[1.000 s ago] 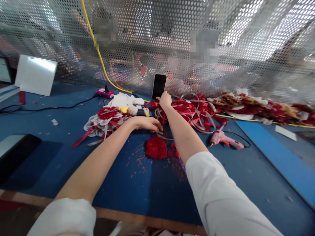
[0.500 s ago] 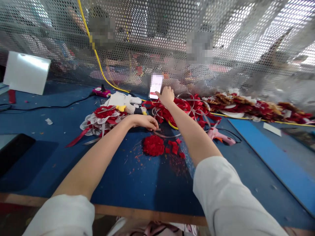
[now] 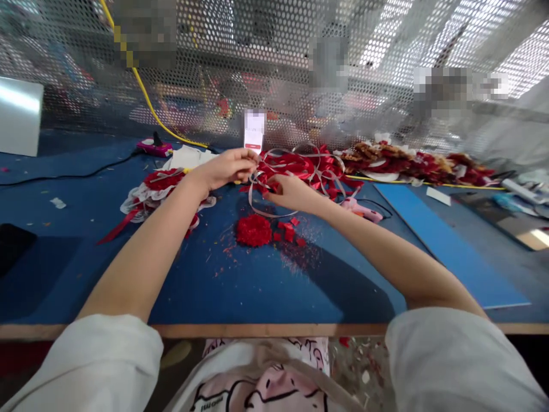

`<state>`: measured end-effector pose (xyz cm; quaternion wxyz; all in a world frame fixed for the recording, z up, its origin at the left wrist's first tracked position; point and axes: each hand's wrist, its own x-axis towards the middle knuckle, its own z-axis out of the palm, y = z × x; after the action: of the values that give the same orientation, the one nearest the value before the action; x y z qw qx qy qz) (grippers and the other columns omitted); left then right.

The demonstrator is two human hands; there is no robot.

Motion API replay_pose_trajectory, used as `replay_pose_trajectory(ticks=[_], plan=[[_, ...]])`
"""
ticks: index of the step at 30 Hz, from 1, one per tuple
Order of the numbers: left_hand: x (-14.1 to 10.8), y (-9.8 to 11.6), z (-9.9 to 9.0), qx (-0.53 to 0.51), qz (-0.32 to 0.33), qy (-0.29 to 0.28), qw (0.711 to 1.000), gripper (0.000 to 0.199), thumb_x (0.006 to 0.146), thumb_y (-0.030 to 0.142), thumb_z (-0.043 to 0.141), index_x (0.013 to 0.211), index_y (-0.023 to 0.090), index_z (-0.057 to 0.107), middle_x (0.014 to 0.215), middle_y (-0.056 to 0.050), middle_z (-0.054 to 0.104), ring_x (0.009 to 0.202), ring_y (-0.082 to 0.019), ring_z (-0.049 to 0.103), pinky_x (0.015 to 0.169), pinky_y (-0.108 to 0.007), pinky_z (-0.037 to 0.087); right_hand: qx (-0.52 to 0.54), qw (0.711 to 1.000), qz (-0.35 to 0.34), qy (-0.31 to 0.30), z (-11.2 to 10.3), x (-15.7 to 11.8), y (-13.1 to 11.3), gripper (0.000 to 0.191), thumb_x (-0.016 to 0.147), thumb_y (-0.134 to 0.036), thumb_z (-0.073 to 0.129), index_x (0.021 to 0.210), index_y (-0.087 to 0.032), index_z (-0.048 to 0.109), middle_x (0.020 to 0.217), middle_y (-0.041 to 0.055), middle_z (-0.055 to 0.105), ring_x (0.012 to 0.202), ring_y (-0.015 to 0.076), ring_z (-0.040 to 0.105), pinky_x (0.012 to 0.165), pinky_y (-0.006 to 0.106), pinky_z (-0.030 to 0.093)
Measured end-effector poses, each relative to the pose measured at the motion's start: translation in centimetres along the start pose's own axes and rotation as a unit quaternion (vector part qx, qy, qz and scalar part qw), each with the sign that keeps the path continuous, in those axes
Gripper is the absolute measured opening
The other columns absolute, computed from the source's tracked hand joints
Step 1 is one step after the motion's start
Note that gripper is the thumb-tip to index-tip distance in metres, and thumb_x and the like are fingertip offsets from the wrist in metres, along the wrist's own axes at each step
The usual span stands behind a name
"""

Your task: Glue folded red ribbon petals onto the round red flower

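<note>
My left hand (image 3: pixel 231 167) is raised in front of the phone, its fingertips pinched on a thin pale grey ribbon (image 3: pixel 269 215). The ribbon hangs in a loop down toward the table and curves to the right. My right hand (image 3: pixel 294 193) is at the front of a tangled heap of red and grey ribbons (image 3: pixel 300 166), thumb and fingers curled together; what lies between them is too small to tell. Nearer to me, a round red flower-like piece (image 3: pixel 254 230) rests flat, with several small red squares (image 3: pixel 289 232) beside it.
A lit phone (image 3: pixel 254 137) leans against the perforated metal screen. To the right are a pink glue gun (image 3: pixel 362 210), a blue board (image 3: pixel 446 246) and a row of red-brown trimmings (image 3: pixel 412 163). Lace-edged red rosettes (image 3: pixel 148 194) and a magenta power strip (image 3: pixel 154 148) lie left.
My right hand has left the phone and come down to the ribbon heap. My left hand has risen with the grey ribbon. The whole view has shifted somewhat to the right.
</note>
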<state>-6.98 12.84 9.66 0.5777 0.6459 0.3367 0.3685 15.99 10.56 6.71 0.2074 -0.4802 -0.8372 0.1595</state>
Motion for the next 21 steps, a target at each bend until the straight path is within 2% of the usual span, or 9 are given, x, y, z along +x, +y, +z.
replay_pose_trajectory(ticks=[1,3,5,6,9,12,16,19,21], plan=[[-0.1,0.4,0.2,-0.031,0.016,0.012,0.999,0.013,0.087,0.005,0.06,0.091,0.017,0.059,0.072,0.003,0.051,0.053,-0.004,0.036,0.054,-0.02,0.029,0.014,1.0,0.004,-0.014,0.4,-0.6,-0.1,0.051,0.088,-0.041,0.075,0.132,-0.015,0.071,0.086,0.0089,0.076,0.079,0.0244,0.071,0.076,0.039,0.055],[-0.2,1.1,0.8,-0.076,0.038,0.019,0.996,0.013,0.089,0.005,0.059,0.091,0.017,0.058,0.071,0.004,0.049,0.051,-0.004,0.033,0.052,-0.018,0.028,0.067,0.997,0.022,-0.03,1.3,-1.1,-0.5,0.079,0.091,-0.046,0.072,0.16,-0.015,0.046,0.082,0.0053,0.075,0.068,0.0213,0.069,0.065,0.036,0.055],[-0.2,1.8,1.9,-0.105,0.049,0.01,0.993,0.012,0.092,0.006,0.058,0.092,0.018,0.057,0.071,0.005,0.048,0.051,-0.003,0.033,0.052,-0.017,0.029,0.151,0.987,0.038,-0.03,2.1,-0.7,-0.8,0.092,0.096,-0.046,0.067,0.171,-0.02,0.021,0.079,0.0013,0.074,0.057,0.0176,0.063,0.057,0.033,0.053],[-0.3,2.1,2.5,-0.116,0.053,0.004,0.992,0.011,0.094,0.007,0.058,0.092,0.017,0.057,0.071,0.005,0.048,0.052,-0.003,0.033,0.053,-0.017,0.029,0.192,0.98,0.042,-0.026,2.5,-0.3,-1.0,0.095,0.096,-0.045,0.066,0.172,-0.023,0.015,0.078,-0.0004,0.073,0.054,0.0162,0.061,0.055,0.033,0.053],[-0.8,3.5,4.2,-0.133,0.072,0.006,0.989,0.013,0.097,0.006,0.055,0.091,0.017,0.057,0.072,0.005,0.046,0.052,-0.003,0.033,0.054,-0.017,0.028,0.22,0.974,0.043,-0.009,3.3,1.2,-1.2,0.102,0.092,-0.043,0.073,0.172,-0.022,0.014,0.081,0.0001,0.074,0.061,0.0174,0.063,0.059,0.033,0.057],[-2.1,5.7,4.7,-0.156,0.094,0.02,0.983,0.015,0.098,0.005,0.056,0.091,0.019,0.058,0.071,0.006,0.043,0.052,-0.003,0.03,0.054,-0.018,0.028,0.124,0.992,0.006,-0.008,3.8,2.2,-0.8,0.111,0.086,-0.039,0.079,0.173,-0.015,0.012,0.103,0.009,0.078,0.086,0.0233,0.072,0.079,0.038,0.063],[-4.4,9.1,4.0,-0.185,0.133,0.033,0.973,0.02,0.102,0.004,0.051,0.09,0.02,0.057,0.069,0.006,0.04,0.051,-0.005,0.023,0.049,-0.017,0.025,0.028,0.999,-0.04,-0.016,4.4,2.9,0.3,0.106,0.084,-0.023,0.074,0.173,-0.016,0.018,0.13,0.0158,0.074,0.11,0.0296,0.071,0.103,0.042,0.058],[-5.7,10.7,3.2,-0.196,0.148,0.056,0.968,0.016,0.099,0.01,0.061,0.089,0.021,0.055,0.066,0.007,0.038,0.048,-0.004,0.014,0.041,-0.017,0.012,0.005,0.999,-0.05,-0.004,4.4,3.6,1.5,0.099,0.084,-0.015,0.067,0.173,-0.016,0.023,0.147,0.0179,0.065,0.128,0.0325,0.065,0.115,0.043,0.051],[-6.3,11.2,2.7,-0.16,0.137,0.075,0.975,0.012,0.098,0.016,0.065,0.091,0.021,0.056,0.067,0.007,0.035,0.045,-0.001,0.014,0.043,-0.019,0.004,-0.009,0.999,-0.046,0.009,4.2,4.3,2.5,0.094,0.084,-0.011,0.063,0.171,-0.013,0.027,0.156,0.0198,0.056,0.139,0.0337,0.059,0.121,0.044,0.046]])
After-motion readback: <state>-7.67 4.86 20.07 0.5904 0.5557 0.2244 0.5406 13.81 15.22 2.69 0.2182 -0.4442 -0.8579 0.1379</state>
